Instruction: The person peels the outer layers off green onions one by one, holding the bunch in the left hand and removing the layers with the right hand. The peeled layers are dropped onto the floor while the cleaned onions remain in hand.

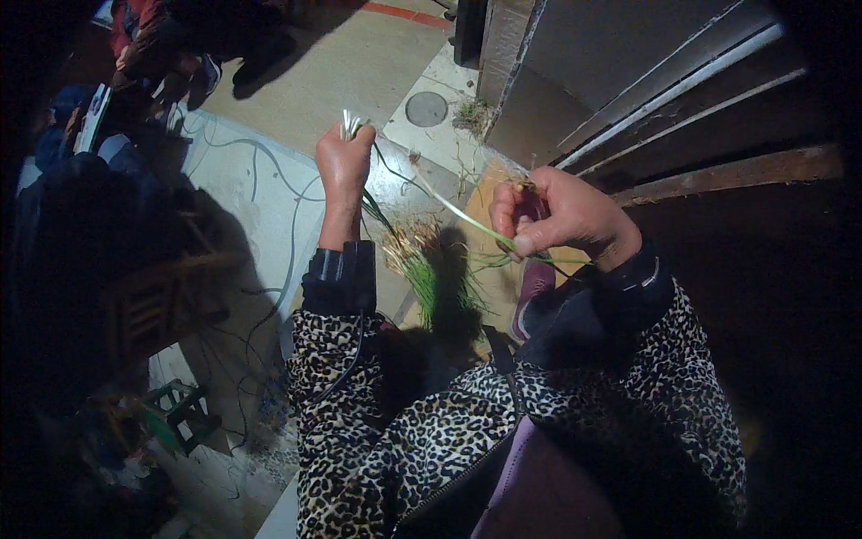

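My left hand (344, 171) is closed round a bunch of spring onions (349, 122). Their white ends stick up above the fist, and dark green leaves hang below it by the wrist. Between the thumb and fingers of my right hand (566, 216) is a single spring onion (458, 209), its white stalk and root end reaching toward the left hand. Withered brownish bits show at the curled fingers of that hand. Below and between both hands lies a pile of spring onions (431, 269), with yellowish root ends away from me and green leaves toward me.
Loose roots and scraps (471, 117) lie by a round floor drain cover (426, 109). Dark panels (646, 81) stand at the right. Cables (292, 207) cross the pale floor at left, near a wooden chair (171, 292) and a green stool (180, 413). People (162, 45) are at upper left.
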Action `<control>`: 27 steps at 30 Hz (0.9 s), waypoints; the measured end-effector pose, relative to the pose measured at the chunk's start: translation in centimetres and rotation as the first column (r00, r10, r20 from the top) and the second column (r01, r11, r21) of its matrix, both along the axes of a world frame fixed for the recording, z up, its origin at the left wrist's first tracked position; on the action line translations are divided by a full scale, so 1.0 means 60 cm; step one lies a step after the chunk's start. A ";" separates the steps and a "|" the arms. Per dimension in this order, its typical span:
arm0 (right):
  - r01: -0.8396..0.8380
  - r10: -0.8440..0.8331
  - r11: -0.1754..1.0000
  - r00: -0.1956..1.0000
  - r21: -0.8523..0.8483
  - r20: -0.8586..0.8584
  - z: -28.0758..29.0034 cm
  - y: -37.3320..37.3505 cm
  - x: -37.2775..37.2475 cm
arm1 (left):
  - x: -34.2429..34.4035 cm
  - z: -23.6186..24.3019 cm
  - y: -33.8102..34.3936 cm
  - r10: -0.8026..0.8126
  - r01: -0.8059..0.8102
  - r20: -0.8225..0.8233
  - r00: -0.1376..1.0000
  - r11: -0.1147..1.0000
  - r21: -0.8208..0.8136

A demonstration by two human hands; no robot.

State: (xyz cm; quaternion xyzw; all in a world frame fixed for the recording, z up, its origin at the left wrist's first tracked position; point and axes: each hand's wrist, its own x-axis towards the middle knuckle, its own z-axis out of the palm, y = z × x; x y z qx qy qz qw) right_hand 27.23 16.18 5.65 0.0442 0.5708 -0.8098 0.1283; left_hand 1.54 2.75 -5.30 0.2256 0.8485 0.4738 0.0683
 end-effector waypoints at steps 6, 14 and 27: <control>0.165 -0.175 0.973 0.984 -0.162 -0.044 -0.019 0.006 -0.006 | 0.016 -0.007 0.014 -0.061 0.049 0.328 0.943 0.998 0.045; 0.303 -0.305 0.941 0.952 -0.152 0.010 -0.046 0.015 -0.025 | 0.127 0.073 0.022 -0.626 0.071 0.665 0.406 0.748 0.660; 0.386 -0.383 0.919 0.922 0.076 -0.054 -0.085 -0.001 -0.051 | 0.153 0.109 0.016 -0.440 0.224 0.522 0.730 0.877 0.426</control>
